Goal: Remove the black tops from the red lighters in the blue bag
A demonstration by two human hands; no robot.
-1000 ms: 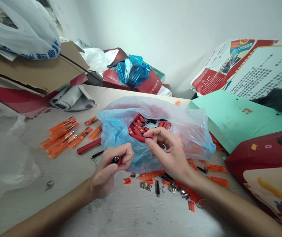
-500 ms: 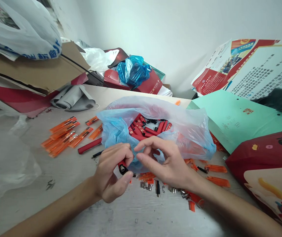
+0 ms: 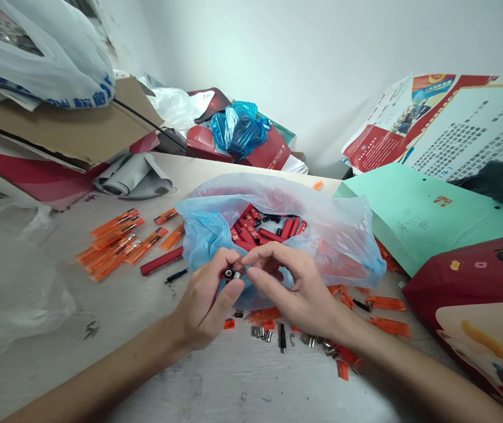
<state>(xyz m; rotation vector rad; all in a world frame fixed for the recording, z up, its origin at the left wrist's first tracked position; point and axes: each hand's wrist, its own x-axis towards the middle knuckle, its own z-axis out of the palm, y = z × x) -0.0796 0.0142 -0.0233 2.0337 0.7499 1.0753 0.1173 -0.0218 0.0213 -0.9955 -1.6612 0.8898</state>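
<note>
My left hand [image 3: 209, 296] is closed round a lighter [image 3: 232, 274]; its black and metal end points up toward me, and its body is mostly hidden in the fingers. Close beside that end, my right hand [image 3: 293, 282] has its thumb and forefinger pinched together; whatever may be between the tips is too small to make out. Behind both hands lies a translucent blue plastic bag [image 3: 334, 223], opened to show several red lighters [image 3: 251, 226]. Below the hands are small metal caps [image 3: 262, 333], a thin black part [image 3: 282, 339] and orange lighter pieces [image 3: 264, 315].
Orange lighters [image 3: 117, 244] lie at left, near a red tube [image 3: 162, 261] and a black stick-like part [image 3: 176, 275]. More orange lighters [image 3: 387, 302] lie at right beside a red bag [image 3: 475, 282]. A clear plastic bag [image 3: 13, 282] covers the left edge.
My left hand has risen and turned, bringing the lighter's end up beside my right fingertips. My right hand has barely moved, its thumb now nearer the forefinger.
</note>
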